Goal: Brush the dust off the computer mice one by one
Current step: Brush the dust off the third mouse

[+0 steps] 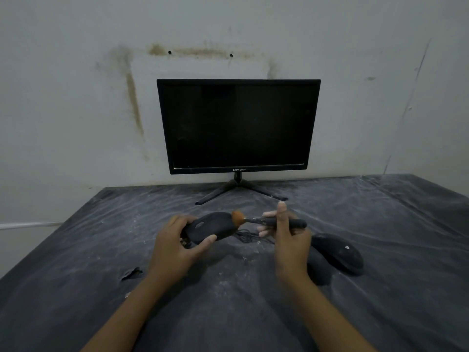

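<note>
Head view: brush [253, 220] touches right edge of held mouse [203, 228].

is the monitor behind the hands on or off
Off, or at least blank: the monitor shows a wholly dark screen, no picture or glow. No lit power light shows on its lower bezel.

Bare left hand [175, 247], bare right hand [291, 241]
</note>
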